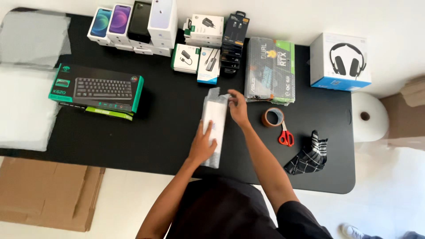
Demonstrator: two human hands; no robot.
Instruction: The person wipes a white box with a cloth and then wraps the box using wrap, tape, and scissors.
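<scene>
1. The black table top (168,128) carries a long white box in clear plastic wrap (214,126) at its middle, under both hands.
2. The left hand (202,146) lies on the near part, the right hand (238,107) at the far end.
3. The green-edged keyboard box (96,88) lies to the left.
4. The brown tape roll (272,117) and the red-handled scissors (285,135) lie to the right.
5. The row of upright phone boxes (133,24) stands behind.

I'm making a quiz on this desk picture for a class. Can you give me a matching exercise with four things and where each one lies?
Things:
1. scissors
2. keyboard box
3. headphone box
4. checked cloth

Places:
A. far right end of the table
B. left part of the table
C. just below the tape roll
D. near edge, right of the right arm

Pairs: 1-C, 2-B, 3-A, 4-D
</scene>
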